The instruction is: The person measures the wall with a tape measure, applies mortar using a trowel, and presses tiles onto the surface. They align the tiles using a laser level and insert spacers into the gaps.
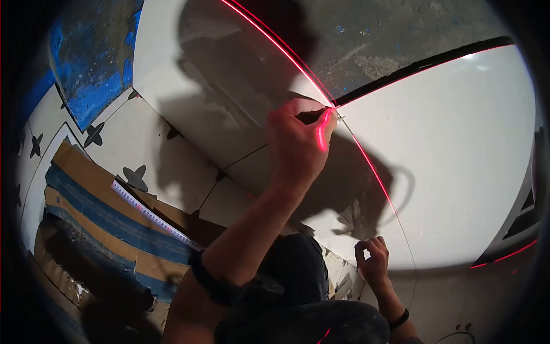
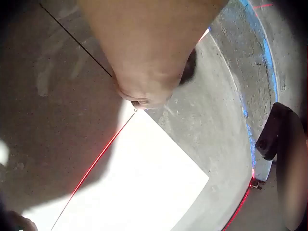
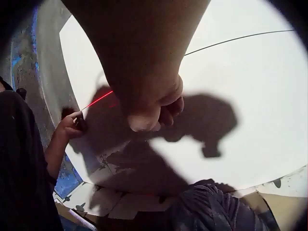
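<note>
My left hand reaches down to the edge of the white tiles, thumb and fingers pinched together at the end of a joint. A small pale piece, like a tile spacer, shows right at those fingertips, mostly hidden by them. The red laser line runs across this hand and on along the joint between two large white tiles. Lower down, my right hand hovers over the tile with curled fingers. In the right wrist view that hand hides its own palm; I cannot tell whether it holds something.
Bare grey floor with blue patches borders the tiles. A white measuring tape or ruler lies on torn cardboard at left, near dark star-shaped marks. My dark-clothed knee is close by, and shadows cross the tiles.
</note>
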`<state>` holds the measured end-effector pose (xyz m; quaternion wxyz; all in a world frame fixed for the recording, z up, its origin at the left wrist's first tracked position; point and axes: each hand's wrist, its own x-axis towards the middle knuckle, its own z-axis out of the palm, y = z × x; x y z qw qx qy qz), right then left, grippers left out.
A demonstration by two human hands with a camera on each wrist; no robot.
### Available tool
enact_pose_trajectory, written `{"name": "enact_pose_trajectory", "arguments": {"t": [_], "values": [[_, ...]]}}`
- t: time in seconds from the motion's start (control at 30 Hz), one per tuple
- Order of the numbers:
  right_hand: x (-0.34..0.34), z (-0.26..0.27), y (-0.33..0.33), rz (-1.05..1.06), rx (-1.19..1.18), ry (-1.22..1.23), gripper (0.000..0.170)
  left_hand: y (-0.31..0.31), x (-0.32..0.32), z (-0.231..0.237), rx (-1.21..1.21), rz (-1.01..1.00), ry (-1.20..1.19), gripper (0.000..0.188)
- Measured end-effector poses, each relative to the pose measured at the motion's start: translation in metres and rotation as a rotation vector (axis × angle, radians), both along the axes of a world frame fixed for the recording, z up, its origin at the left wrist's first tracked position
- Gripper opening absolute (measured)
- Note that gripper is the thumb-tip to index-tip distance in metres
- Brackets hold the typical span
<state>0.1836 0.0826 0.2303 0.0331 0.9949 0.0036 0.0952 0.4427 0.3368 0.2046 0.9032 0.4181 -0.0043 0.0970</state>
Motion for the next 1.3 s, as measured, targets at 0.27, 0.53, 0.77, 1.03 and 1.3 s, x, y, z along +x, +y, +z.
{"name": "enact_pose_trajectory", "arguments": {"t": [0.27, 0.53, 0.77, 1.03, 1.3], "values": [[-0.005, -0.015, 0.003, 0.003, 0.062, -0.004, 0.011, 0.024, 0.008, -0.014, 0.222, 0.075, -0.184, 0.018], [-0.004, -0.02, 0.015, -0.002, 0.076, 0.041, 0.01, 0.021, 0.025, -0.013, 0.528, 0.326, -0.651, 0.023], [-0.01, -0.018, 0.012, -0.052, 0.064, 0.036, 0.009, 0.015, 0.027, -0.011, 0.506, 0.347, -0.635, 0.018], [-0.01, -0.021, 0.009, -0.043, 0.08, 0.035, 0.01, 0.016, 0.017, -0.001, 0.38, 0.112, -0.396, 0.012], [-0.006, -0.024, 0.01, -0.033, 0.117, 0.003, 0.009, -0.001, 0.007, 0.004, 0.207, 0.096, -0.163, 0.026]]}}
